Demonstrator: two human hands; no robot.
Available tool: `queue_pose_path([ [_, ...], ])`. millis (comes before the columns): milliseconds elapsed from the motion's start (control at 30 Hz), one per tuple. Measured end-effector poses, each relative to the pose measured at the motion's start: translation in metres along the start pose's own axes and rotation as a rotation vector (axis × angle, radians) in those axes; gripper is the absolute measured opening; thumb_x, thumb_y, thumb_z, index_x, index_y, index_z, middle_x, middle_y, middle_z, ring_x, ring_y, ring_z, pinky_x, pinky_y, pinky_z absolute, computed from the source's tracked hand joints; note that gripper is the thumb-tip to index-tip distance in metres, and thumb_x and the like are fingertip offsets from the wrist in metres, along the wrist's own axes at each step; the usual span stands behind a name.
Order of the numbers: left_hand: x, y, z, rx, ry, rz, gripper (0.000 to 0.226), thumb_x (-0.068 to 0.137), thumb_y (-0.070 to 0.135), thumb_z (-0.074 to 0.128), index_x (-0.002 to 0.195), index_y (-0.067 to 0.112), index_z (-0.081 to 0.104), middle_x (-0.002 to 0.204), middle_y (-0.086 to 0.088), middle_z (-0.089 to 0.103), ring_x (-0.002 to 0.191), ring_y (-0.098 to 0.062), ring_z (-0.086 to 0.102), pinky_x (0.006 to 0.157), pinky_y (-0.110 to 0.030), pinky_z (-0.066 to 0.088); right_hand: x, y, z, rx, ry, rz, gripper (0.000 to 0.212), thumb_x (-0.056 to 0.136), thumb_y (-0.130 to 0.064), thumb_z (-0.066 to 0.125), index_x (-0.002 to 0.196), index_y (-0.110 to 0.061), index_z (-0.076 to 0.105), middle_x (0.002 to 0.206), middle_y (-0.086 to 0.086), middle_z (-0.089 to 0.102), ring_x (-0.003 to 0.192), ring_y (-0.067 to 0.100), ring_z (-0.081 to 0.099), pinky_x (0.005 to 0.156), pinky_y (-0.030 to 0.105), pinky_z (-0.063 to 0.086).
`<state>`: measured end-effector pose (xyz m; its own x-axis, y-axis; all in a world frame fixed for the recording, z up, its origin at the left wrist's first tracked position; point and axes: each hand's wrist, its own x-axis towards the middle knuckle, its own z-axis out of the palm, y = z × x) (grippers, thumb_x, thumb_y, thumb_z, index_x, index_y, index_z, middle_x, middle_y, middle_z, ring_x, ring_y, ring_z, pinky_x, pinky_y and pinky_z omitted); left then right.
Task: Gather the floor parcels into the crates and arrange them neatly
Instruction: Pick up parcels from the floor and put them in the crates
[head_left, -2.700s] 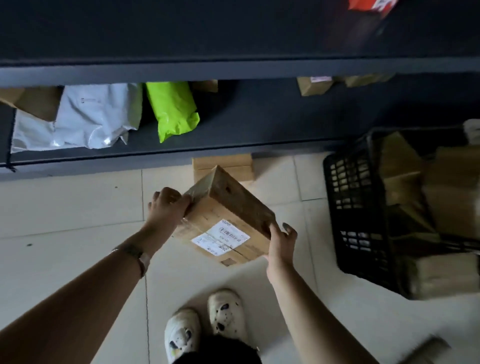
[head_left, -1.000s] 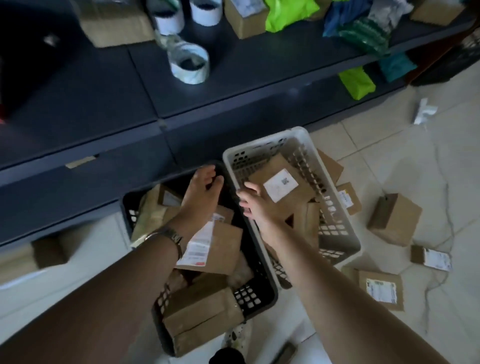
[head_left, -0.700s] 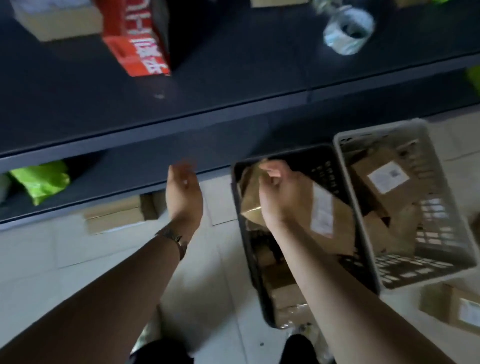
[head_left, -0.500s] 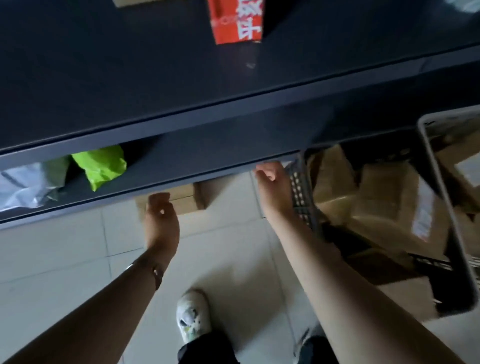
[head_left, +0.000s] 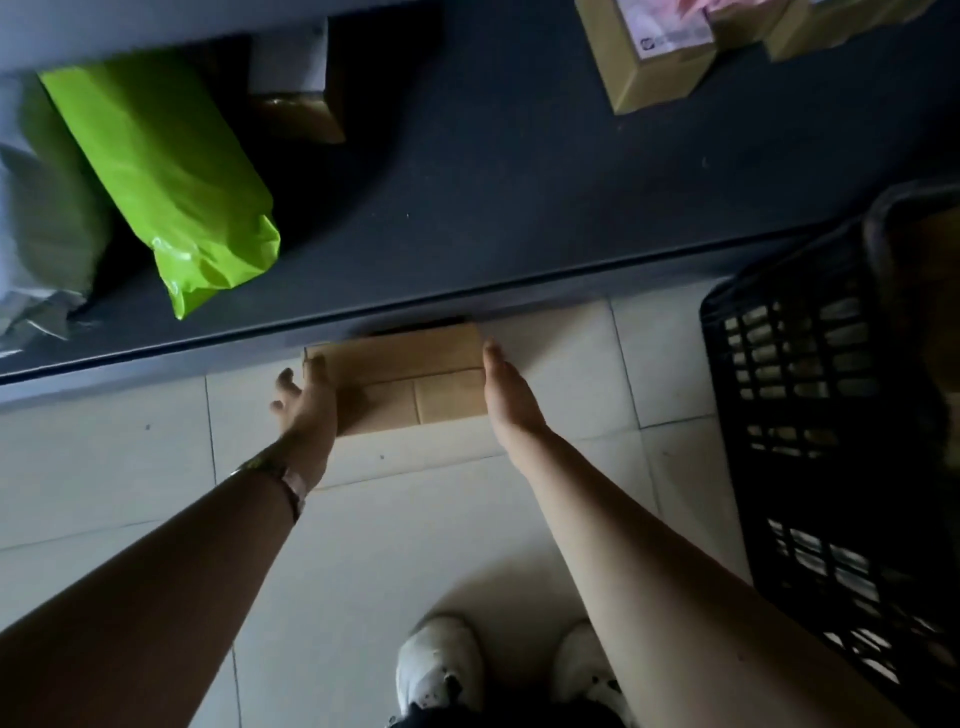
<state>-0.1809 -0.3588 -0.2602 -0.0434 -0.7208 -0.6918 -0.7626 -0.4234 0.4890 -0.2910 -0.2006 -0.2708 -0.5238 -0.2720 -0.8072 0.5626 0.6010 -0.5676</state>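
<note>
A brown cardboard parcel lies on the tiled floor, its far end tucked under the edge of the dark shelf. My left hand touches the parcel's left side with spread, straight fingers. My right hand lies flat against the parcel's right side, fingers straight. The black crate stands on the floor at the right, its contents mostly out of frame.
On the shelf lie a green plastic mailer, a grey mailer at the far left, a small brown box and cardboard boxes at the top right. My white shoes stand below on the tiles.
The view swung from the crates down to the floor by the shelf. Both hands left the black crate and reached to either side of the brown parcel.
</note>
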Motion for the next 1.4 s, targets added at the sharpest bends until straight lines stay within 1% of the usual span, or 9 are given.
queue_pose_path([
  [100, -0.017, -0.001, -0.019, -0.111, -0.076, -0.126, 0.082, 0.083, 0.077, 0.034, 0.142, 0.021, 0.04, 0.145, -0.004, 0.045, 0.129, -0.025, 0.046, 0.113, -0.045, 0.031, -0.031, 0.0, -0.025, 0.129, 0.14, 0.056, 0.064, 0.099, -0.065, 0.021, 0.104, -0.016, 0.062, 0.103, 0.008, 0.065, 0.107, 0.031, 0.063, 0.1, 0.047, 0.049],
  [200, -0.058, 0.016, -0.023, -0.078, -0.185, -0.068, 0.072, 0.083, 0.075, 0.038, 0.127, 0.022, 0.056, 0.122, -0.004, 0.062, 0.107, -0.023, 0.06, 0.1, -0.042, 0.047, -0.072, -0.007, -0.059, 0.275, 0.186, 0.069, 0.062, 0.097, -0.067, 0.022, 0.082, -0.014, 0.05, 0.083, 0.013, 0.059, 0.08, 0.03, 0.061, 0.074, 0.039, 0.049],
  [400, -0.162, 0.093, -0.008, -0.045, -0.337, 0.051, 0.064, 0.082, 0.072, 0.035, 0.111, 0.023, 0.065, 0.105, -0.003, 0.067, 0.097, -0.021, 0.062, 0.092, -0.039, 0.049, -0.155, -0.055, -0.15, 0.363, 0.194, 0.151, 0.089, 0.078, -0.088, 0.024, 0.103, -0.011, 0.059, 0.098, 0.018, 0.067, 0.089, 0.029, 0.065, 0.092, 0.05, 0.055],
  [533, -0.247, 0.162, -0.01, -0.154, -0.492, 0.215, 0.032, 0.094, 0.027, 0.037, 0.066, 0.021, 0.052, 0.055, 0.009, 0.052, 0.061, -0.011, 0.044, 0.049, -0.021, 0.034, -0.223, -0.093, -0.215, 0.46, 0.354, 0.195, 0.057, 0.086, -0.067, 0.055, 0.106, -0.014, 0.057, 0.1, 0.004, 0.064, 0.096, 0.024, 0.059, 0.096, 0.04, 0.05],
  [700, -0.355, 0.233, -0.039, -0.102, -0.692, 0.313, 0.023, 0.092, 0.036, 0.053, 0.08, 0.019, 0.063, 0.078, 0.004, 0.064, 0.075, -0.011, 0.058, 0.07, -0.027, 0.044, -0.329, -0.125, -0.278, 0.571, 0.429, 0.069, 0.031, 0.091, -0.047, 0.06, 0.111, -0.023, 0.063, 0.115, 0.006, 0.067, 0.096, 0.025, 0.064, 0.079, 0.039, 0.055],
  [800, -0.418, 0.264, -0.05, 0.043, -0.768, 0.393, 0.054, 0.066, 0.062, 0.07, 0.108, 0.029, 0.061, 0.113, 0.0, 0.065, 0.102, -0.017, 0.063, 0.093, -0.041, 0.051, -0.393, -0.143, -0.306, 0.665, 0.501, -0.059, 0.029, 0.089, -0.054, 0.061, 0.11, -0.033, 0.059, 0.112, 0.001, 0.064, 0.099, 0.021, 0.06, 0.083, 0.039, 0.051],
  [933, -0.5, 0.285, -0.039, 0.035, -0.859, 0.499, 0.021, 0.089, 0.044, 0.059, 0.101, 0.027, 0.062, 0.101, 0.0, 0.064, 0.095, -0.016, 0.06, 0.084, -0.031, 0.048, -0.453, -0.153, -0.356, 0.857, 0.596, -0.124, 0.049, 0.087, -0.066, 0.053, 0.11, -0.024, 0.065, 0.107, 0.007, 0.07, 0.098, 0.028, 0.065, 0.092, 0.048, 0.05],
  [1267, -0.661, 0.258, 0.129, 0.017, -0.88, 0.445, 0.029, 0.096, 0.04, 0.048, 0.104, 0.014, 0.057, 0.096, -0.006, 0.058, 0.085, -0.017, 0.056, 0.081, -0.032, 0.045, -0.507, -0.064, -0.562, 0.953, 0.56, -0.206, 0.036, 0.093, -0.049, 0.058, 0.116, -0.021, 0.064, 0.109, 0.006, 0.073, 0.104, 0.029, 0.067, 0.093, 0.051, 0.053],
  [1400, -0.727, 0.223, 0.208, -0.023, -0.86, 0.352, 0.016, 0.088, 0.02, 0.051, 0.1, 0.021, 0.061, 0.09, -0.003, 0.055, 0.079, -0.017, 0.054, 0.066, -0.032, 0.043, -0.518, -0.01, -0.643, 0.944, 0.494, -0.172, 0.041, 0.094, -0.041, 0.054, 0.122, -0.011, 0.058, 0.107, 0.008, 0.069, 0.093, 0.023, 0.067, 0.068, 0.035, 0.055],
])
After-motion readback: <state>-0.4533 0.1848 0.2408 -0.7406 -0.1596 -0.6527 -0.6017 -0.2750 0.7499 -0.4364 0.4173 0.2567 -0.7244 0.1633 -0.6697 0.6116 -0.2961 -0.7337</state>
